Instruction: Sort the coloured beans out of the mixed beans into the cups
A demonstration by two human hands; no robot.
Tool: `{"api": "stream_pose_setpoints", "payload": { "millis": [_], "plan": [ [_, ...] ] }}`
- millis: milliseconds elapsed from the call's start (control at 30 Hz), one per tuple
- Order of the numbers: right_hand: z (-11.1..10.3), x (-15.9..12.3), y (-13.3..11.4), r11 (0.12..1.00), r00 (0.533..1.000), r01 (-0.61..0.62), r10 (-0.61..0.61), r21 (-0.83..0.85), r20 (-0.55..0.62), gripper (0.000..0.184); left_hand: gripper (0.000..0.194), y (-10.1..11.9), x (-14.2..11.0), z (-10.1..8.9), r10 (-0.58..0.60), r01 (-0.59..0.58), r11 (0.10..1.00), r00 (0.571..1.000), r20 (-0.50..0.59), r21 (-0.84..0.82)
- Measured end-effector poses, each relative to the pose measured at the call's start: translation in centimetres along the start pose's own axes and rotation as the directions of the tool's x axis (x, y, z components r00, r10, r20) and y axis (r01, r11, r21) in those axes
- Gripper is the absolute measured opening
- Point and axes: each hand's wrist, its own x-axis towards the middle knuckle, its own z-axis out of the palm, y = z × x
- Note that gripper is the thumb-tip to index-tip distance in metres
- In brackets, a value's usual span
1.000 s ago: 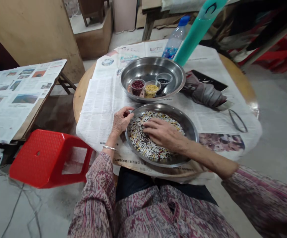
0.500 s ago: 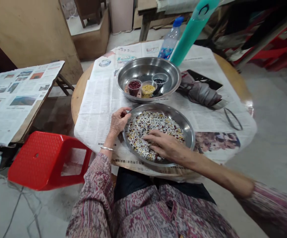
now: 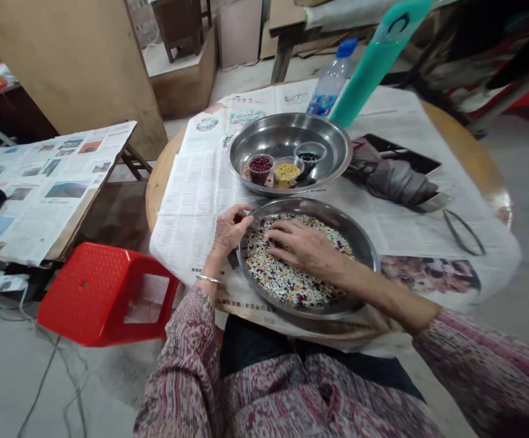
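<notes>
A wide metal basin (image 3: 367,246) stands at the near side of the round table. White grains mixed with yellow, dark red and black beans (image 3: 287,280) cover its bottom. My left hand (image 3: 231,231) holds the basin's left rim, thumb on the edge and fingers bent. Over the beans rests my right hand (image 3: 303,246), palm down, fingers somewhat apart and their tips touching the mix. Just behind, a second metal basin (image 3: 287,125) contains three clear plastic cups: one of dark red beans (image 3: 260,169), one of yellow beans (image 3: 288,174), one of black beans (image 3: 310,158).
Newspaper (image 3: 186,194) covers the table. A plastic bottle (image 3: 332,79) and a tall turquoise object (image 3: 374,64) stand behind the basins. To the right lie a folded grey umbrella-like bundle (image 3: 394,179) and a dark flat object (image 3: 405,155). A red stool (image 3: 91,292) is at the left.
My right hand has swept through the mix, toward me and then back toward the far side, shifting the grains. My left hand has stayed at the rim. The view has shifted slightly.
</notes>
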Motion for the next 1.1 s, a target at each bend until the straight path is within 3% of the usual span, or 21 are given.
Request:
{"api": "stream_pose_setpoints", "payload": {
  "millis": [233, 333, 433, 500, 600, 667, 733, 900, 1000, 1100],
  "plan": [
    [-1.3, -5.5, -3.2, 0.958, 0.973, 0.192, -0.214, 0.213, 0.087, 0.023, 0.016, -0.1, 0.2, 0.1, -0.004, 0.004, 1.000, 1.000, 0.007, -0.001],
    [-1.1, -5.4, -4.3, 0.945, 0.957, 0.246, -0.272, 0.217, 0.098, 0.025, 0.016, -0.2, 0.2, 0.1, 0.005, -0.005, 1.000, 1.000, -0.002, -0.021],
    [-0.7, -3.8, -3.4, 0.954, 0.957, 0.278, -0.285, 0.114, 0.054, 0.024, 0.016, -0.3, 0.3, 0.1, 0.015, -0.016, 0.999, 1.000, -0.003, -0.040],
    [-0.6, -2.9, -1.6, 0.973, 0.973, 0.230, -0.231, 0.027, 0.006, 0.024, 0.016, -0.3, 0.3, 0.1, 0.007, -0.007, 0.999, 1.000, -0.003, -0.032],
    [-0.6, -2.6, 1.4, 0.999, 0.996, 0.045, -0.047, -0.028, -0.071, 0.025, 0.017, -0.2, 0.2, 0.0, -0.006, 0.006, 1.000, 1.000, 0.000, -0.019],
    [-0.6, -3.0, 2.6, 0.997, 0.993, -0.068, 0.065, -0.025, -0.098, 0.033, 0.017, -0.2, 0.2, 0.0, -0.001, 0.001, 1.000, 1.000, 0.003, -0.025],
    [-0.5, -3.4, 3.0, 0.994, 0.991, -0.106, 0.106, 0.006, -0.083, 0.044, 0.017, -0.2, 0.2, 0.1, 0.003, -0.003, 1.000, 1.000, 0.008, -0.026],
    [-0.6, -3.6, 1.5, 0.977, 0.997, -0.069, 0.058, 0.204, 0.060, 0.021, 0.017, -0.1, 0.2, 0.1, -0.004, 0.004, 1.000, 1.000, 0.002, -0.029],
    [-0.8, -3.8, 0.0, 0.950, 0.991, -0.076, 0.038, 0.302, 0.131, 0.021, 0.017, -0.2, 0.2, 0.1, 0.000, 0.000, 1.000, 1.000, 0.001, -0.031],
    [-0.6, -4.3, -2.0, 0.919, 0.992, -0.047, -0.002, 0.390, 0.124, 0.023, 0.016, -0.3, 0.3, 0.1, 0.014, -0.014, 0.999, 1.000, 0.005, -0.034]
  ]
}}
